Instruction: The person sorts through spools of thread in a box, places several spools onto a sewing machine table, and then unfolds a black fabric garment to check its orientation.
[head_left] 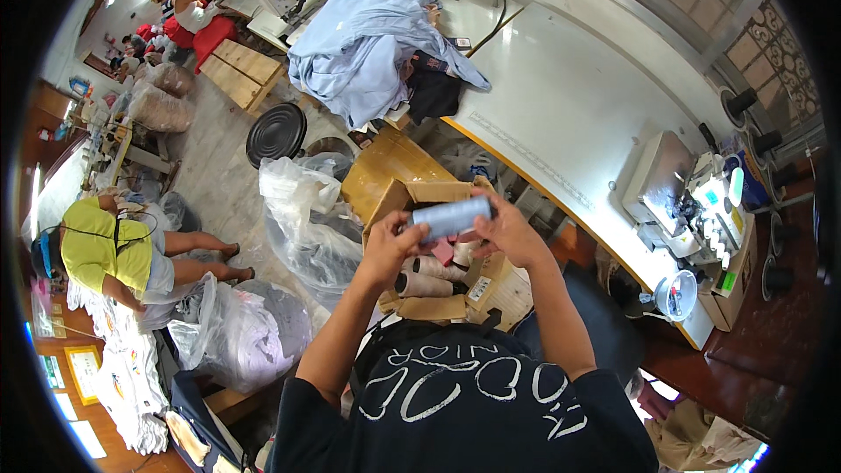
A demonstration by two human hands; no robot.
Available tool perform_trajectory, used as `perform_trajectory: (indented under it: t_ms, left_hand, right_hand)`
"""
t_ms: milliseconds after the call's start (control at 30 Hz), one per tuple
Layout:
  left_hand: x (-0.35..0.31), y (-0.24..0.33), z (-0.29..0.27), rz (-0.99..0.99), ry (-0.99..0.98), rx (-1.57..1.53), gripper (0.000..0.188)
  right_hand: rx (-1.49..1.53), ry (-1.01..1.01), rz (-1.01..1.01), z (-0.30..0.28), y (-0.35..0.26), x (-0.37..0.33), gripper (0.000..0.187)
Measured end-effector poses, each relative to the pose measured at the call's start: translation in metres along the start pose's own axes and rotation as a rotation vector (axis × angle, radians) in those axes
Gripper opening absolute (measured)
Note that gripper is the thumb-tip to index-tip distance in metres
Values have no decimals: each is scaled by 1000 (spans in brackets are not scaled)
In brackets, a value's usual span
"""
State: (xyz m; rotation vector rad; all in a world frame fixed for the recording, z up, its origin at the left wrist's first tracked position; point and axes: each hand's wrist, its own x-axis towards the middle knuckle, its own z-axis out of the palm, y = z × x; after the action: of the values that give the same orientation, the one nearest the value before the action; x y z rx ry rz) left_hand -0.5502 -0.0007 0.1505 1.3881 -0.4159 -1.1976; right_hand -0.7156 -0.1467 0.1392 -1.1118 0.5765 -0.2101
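Note:
A blue-grey spool of thread [453, 217], slightly blurred, lies roughly level between my two hands. My left hand [391, 245] grips its left end, and the fingers of my right hand [508, 232] close on its right end. Right below is an open cardboard box [392, 201] with its flaps folded out. Inside it lie several cream thread cones [427, 285] and a pinkish-red piece [441, 251], partly hidden by my hands and the spool.
A white worktable [578, 114] with a sewing machine [692, 201] and a small clear tub [676, 295] stands at the right. Light blue cloth [368, 44] is heaped ahead. Plastic bags [307, 219] stand left of the box. A person in a yellow shirt [101, 241] bends at the far left.

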Motion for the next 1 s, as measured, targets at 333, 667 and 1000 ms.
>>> perform_trajectory:
  t_ms: [333, 667, 1000]
  left_hand:
    - [36, -14, -30, 2, -222, 778, 39]
    - [88, -96, -32, 142, 59, 1587, 23]
    - [103, -113, -23, 341, -86, 1516, 36]
  right_hand:
    - [-1120, 1163, -324, -195, -66, 24, 43]
    - [-1175, 1168, -79, -256, -21, 29, 69]
    - [-837, 879, -216, -119, 4, -40, 39]
